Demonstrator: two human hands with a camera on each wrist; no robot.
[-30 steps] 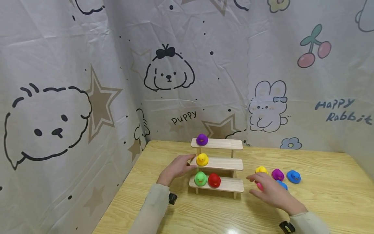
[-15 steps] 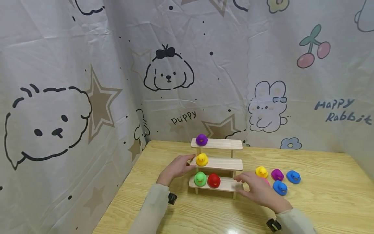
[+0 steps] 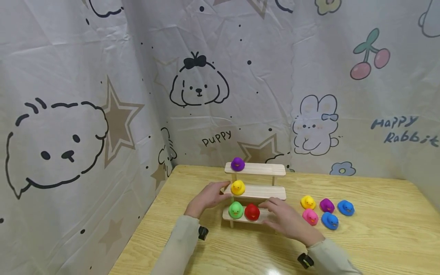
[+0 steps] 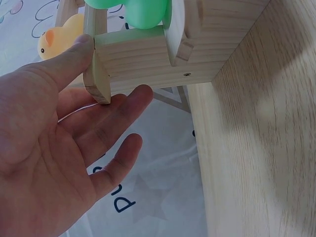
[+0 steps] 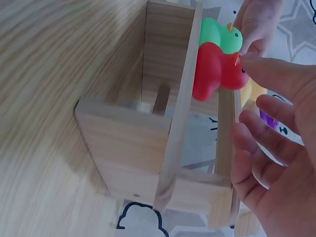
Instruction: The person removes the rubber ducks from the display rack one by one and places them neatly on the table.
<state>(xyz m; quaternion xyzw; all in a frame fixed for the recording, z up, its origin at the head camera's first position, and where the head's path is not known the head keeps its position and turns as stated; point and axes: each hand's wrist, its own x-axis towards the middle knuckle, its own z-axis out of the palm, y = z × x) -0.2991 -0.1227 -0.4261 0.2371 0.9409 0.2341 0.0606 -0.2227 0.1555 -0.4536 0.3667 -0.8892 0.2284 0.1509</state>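
A three-tier wooden display stand [image 3: 266,192] holds toy ducks at its left side. My left hand [image 3: 208,198] pinches the left end of the middle tier, thumb [image 4: 74,57] on one face and fingers curled behind it. Beside it sits a yellow duck [image 3: 238,187]; a purple duck [image 3: 237,164] is on the top tier. On the bottom tier a green duck [image 3: 235,210] stands left of a red duck [image 3: 252,212]. My right hand [image 3: 290,221] is just right of the red duck, fingers loosely bent and apart from the thumb, gripping nothing.
On the table [image 3: 381,236] right of the stand lie another yellow duck [image 3: 308,202], a magenta duck [image 3: 327,205], a pink duck [image 3: 310,216] and two blue ducks [image 3: 345,207]. A printed curtain [image 3: 220,126] hangs behind and to the left.
My right hand has moved left from over the loose ducks to the bottom tier beside the red duck, uncovering the pink and blue ducks. My left hand has stayed on the stand.
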